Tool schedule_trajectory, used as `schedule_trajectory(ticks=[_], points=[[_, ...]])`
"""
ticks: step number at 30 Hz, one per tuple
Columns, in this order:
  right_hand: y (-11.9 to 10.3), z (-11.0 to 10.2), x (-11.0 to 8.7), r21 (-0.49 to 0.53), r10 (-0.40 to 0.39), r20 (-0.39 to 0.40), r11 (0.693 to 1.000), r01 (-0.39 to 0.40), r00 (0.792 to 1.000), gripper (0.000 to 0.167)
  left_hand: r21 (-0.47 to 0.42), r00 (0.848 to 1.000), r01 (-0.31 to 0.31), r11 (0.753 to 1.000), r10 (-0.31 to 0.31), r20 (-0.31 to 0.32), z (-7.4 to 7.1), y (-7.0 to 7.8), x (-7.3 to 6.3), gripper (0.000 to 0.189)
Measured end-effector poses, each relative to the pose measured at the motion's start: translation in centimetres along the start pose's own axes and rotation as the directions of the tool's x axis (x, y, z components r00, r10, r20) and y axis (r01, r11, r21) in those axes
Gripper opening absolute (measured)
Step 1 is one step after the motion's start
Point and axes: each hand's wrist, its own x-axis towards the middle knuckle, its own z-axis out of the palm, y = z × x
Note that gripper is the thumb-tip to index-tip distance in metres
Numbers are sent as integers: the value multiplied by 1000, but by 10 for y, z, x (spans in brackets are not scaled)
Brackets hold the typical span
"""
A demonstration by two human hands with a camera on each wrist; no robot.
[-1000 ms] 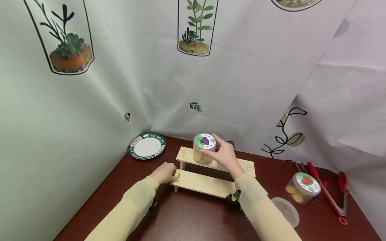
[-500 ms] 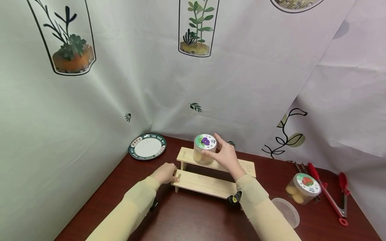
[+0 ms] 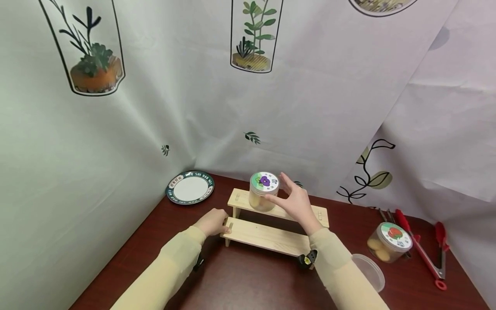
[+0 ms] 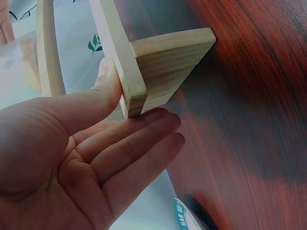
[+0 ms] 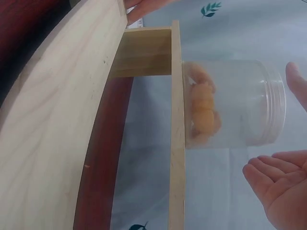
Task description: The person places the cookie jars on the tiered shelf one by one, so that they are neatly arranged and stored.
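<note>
Head view: two jars (image 3: 263,196) (image 3: 389,242), two wooden shelves (image 3: 267,236) (image 3: 242,199), one plate (image 3: 190,189).

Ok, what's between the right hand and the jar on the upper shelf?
Nothing: in the right wrist view, only a bare gap separates the right hand from the jar.

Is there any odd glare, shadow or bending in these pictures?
Head view: a soft sheen on the table, pale streaks on the backdrop; left wrist view: the jar looks hazy and washed out, with dark shadow on the table; right wrist view: the lower shelf has a bowed outer edge, probably lens distortion.
</note>
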Motion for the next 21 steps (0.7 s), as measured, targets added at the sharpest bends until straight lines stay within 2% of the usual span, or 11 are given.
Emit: schedule_trajectory(ticks=[8,21], points=[[2,-11,-8,-77,1,-34,997,-4,999,97,1,1000,-9,1000,9,10,0,1,2,26],[7,-25,-16,-59,33,-29,998,-35,999,95,31,1000,-10,999,9,28,0,-1,4,29]])
